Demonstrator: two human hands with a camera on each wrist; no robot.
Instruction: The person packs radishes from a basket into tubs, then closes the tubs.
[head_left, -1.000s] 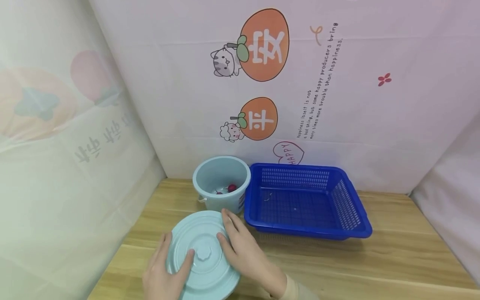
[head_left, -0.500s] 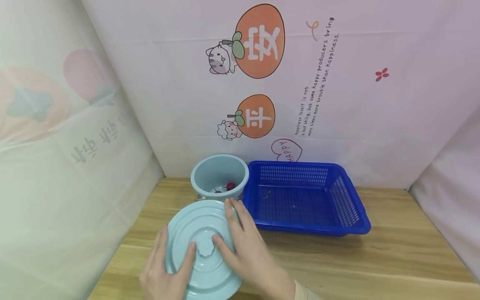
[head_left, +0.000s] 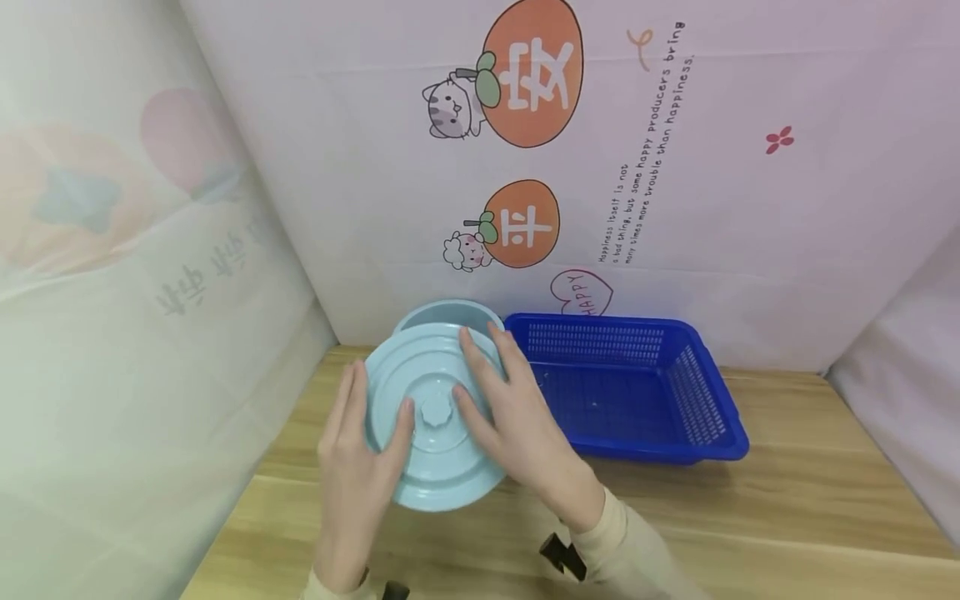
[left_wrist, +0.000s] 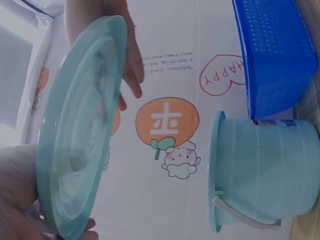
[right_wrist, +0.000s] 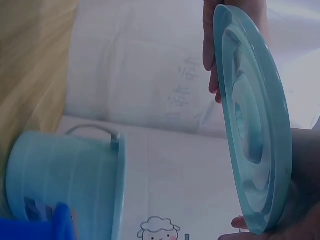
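Observation:
A round light-blue bucket lid (head_left: 427, 375) with a scalloped knob in its centre is held between both hands. The left hand (head_left: 360, 462) grips its left rim, thumb on the top face. On the opposite rim, the right hand (head_left: 517, 417) holds it the same way. Behind and below the lid stands the light-blue bucket (head_left: 442, 312), mostly covered by it in the head view. Both wrist views show a gap between the lid (left_wrist: 75, 125) and the upright bucket (right_wrist: 75, 170). The bucket's inside contents are hidden now.
A blue perforated plastic basket (head_left: 615, 450) stands right of the bucket, close beside it, on the wood-grain table (head_left: 765, 508). Printed white cloth (head_left: 712, 217) rises behind and at both sides. Dark straps show near both wrists.
Both hands have carried the lid forward and up, over the front of the bucket. It now hides the red round things seen in the bucket earlier. The basket stays put.

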